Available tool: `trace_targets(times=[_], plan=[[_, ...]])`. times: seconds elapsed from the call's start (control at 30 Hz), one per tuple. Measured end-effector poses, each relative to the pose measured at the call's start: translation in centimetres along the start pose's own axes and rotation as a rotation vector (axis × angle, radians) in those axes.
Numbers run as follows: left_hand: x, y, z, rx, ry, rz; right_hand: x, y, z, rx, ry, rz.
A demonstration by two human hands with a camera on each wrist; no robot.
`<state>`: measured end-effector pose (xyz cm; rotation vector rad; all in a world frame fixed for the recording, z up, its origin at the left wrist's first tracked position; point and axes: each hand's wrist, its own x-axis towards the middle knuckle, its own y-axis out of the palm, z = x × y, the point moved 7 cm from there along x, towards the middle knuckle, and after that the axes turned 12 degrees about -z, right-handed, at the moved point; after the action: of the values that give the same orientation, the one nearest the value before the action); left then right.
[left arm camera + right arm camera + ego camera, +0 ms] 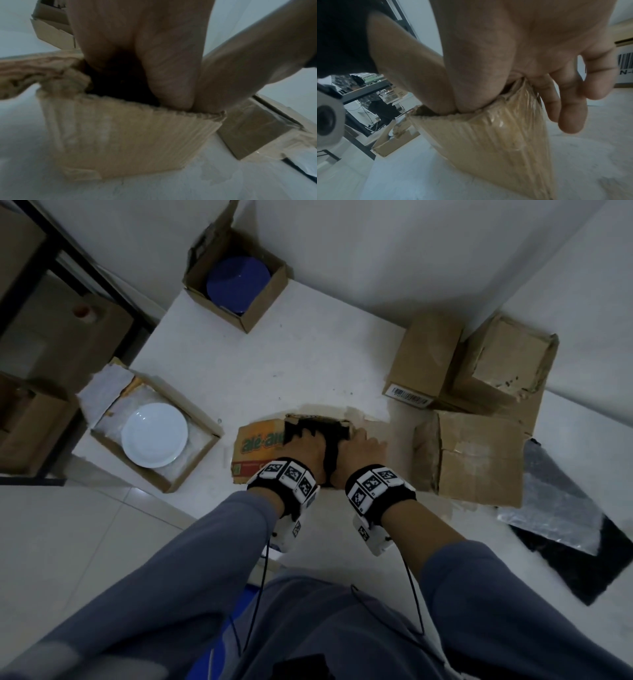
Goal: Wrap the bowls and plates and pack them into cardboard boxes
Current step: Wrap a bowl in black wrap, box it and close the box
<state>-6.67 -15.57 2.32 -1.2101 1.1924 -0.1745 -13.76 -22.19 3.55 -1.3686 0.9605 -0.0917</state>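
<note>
A small open cardboard box [257, 446] with green lettering stands near the table's front edge. A bundle in black wrap [322, 426] fills its mouth. My left hand [305, 446] reaches down into the box onto that bundle; in the left wrist view its fingers [137, 54] vanish into the dark inside, so their hold is hidden. My right hand [359, 448] straddles the box's right wall [496, 148], thumb inside and fingers [565, 101] outside over the taped corner. A white plate [154, 434] lies in an open box at the left. A blue dish [238, 284] sits in another box at the back.
Three closed cardboard boxes [479, 457] crowd the table's right side, close to my right hand. Black and clear wrap sheets [555, 508] lie at the right edge. Bare white tabletop [274, 371] shows between the boxes. Dark shelving [51, 268] stands at the left.
</note>
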Motion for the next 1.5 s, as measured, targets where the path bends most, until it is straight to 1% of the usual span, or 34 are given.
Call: trace_targets(times=[0.03, 0.1, 0.2, 0.27, 0.3, 0.37, 0.47, 0.53, 0.57, 0.7, 0.8, 0.83, 0.87, 0.97, 1.1, 1.17, 1.27, 1.33, 1.4, 1.43, 1.5], plan=[[0.0, 0.0, -0.1, 0.012, -0.009, 0.005, 0.1, 0.1, 0.1, 0.018, 0.003, 0.012], [-0.5, -0.2, -0.5, 0.020, -0.003, -0.029, 0.3, 0.0, 0.4, 0.045, 0.004, 0.003], [-1.4, -0.9, -0.5, -0.037, 0.012, -0.154, 0.4, -0.3, 0.6, 0.060, 0.005, -0.039], [-1.7, -1.4, -0.8, -0.055, 0.069, -0.247, 0.3, -0.7, 0.7, 0.064, -0.002, -0.055], [-1.6, -1.3, -1.0, -0.034, 0.101, -0.244, 0.3, -0.8, 0.8, 0.063, -0.007, -0.052], [-1.0, -0.8, -1.1, 0.008, 0.130, -0.192, 0.2, -1.2, 0.7, 0.037, -0.021, -0.050], [0.0, -0.9, -0.9, -0.040, 0.110, -0.121, -0.6, -1.8, 0.0, 0.017, -0.025, -0.073], [0.3, -1.0, -0.8, -0.030, 0.110, -0.095, -1.1, -2.1, -0.2, 0.005, -0.039, -0.121], [0.4, -1.0, -0.8, -0.027, 0.111, -0.093, -1.1, -2.1, -0.2, 0.004, -0.038, -0.121], [-0.1, -1.1, -0.8, -0.049, 0.141, -0.156, 0.3, -1.4, 0.0, -0.035, -0.011, -0.063], [-1.2, -1.7, -0.6, -0.086, 0.105, -0.308, 0.9, -1.2, 0.2, -0.070, 0.020, -0.046], [-1.5, -1.7, -0.6, -0.082, 0.086, -0.333, 1.0, -1.1, 0.3, -0.073, 0.028, -0.049], [-1.7, -1.4, -0.8, -0.068, 0.071, -0.325, 1.0, -1.1, 0.3, -0.075, 0.033, -0.052], [-0.8, -0.5, -0.9, -0.039, 0.043, -0.207, 0.8, -1.0, 0.3, -0.076, 0.027, -0.046], [0.8, -0.3, -0.7, -0.132, 0.032, -0.106, 0.1, -1.2, -0.6, -0.046, 0.001, -0.037], [0.9, -0.2, -0.5, -0.140, 0.026, -0.067, 0.1, -1.3, -0.5, -0.031, -0.019, -0.045], [0.6, -0.3, -0.9, -0.127, 0.041, -0.080, 0.5, -0.6, -0.1, -0.025, -0.020, -0.007], [-0.2, -0.7, -1.2, -0.062, 0.048, -0.172, 0.8, -0.2, -0.1, -0.014, -0.005, 0.004], [-0.9, -0.6, -1.0, -0.054, 0.014, -0.259, 1.0, -0.2, 0.1, 0.006, 0.004, 0.004], [-1.2, -0.3, -0.9, -0.074, -0.019, -0.252, 1.0, -0.2, 0.2, 0.015, 0.003, 0.007], [-1.2, 0.6, -0.3, -0.116, -0.088, -0.170, 0.8, -0.4, 0.4, 0.034, -0.004, 0.015]])
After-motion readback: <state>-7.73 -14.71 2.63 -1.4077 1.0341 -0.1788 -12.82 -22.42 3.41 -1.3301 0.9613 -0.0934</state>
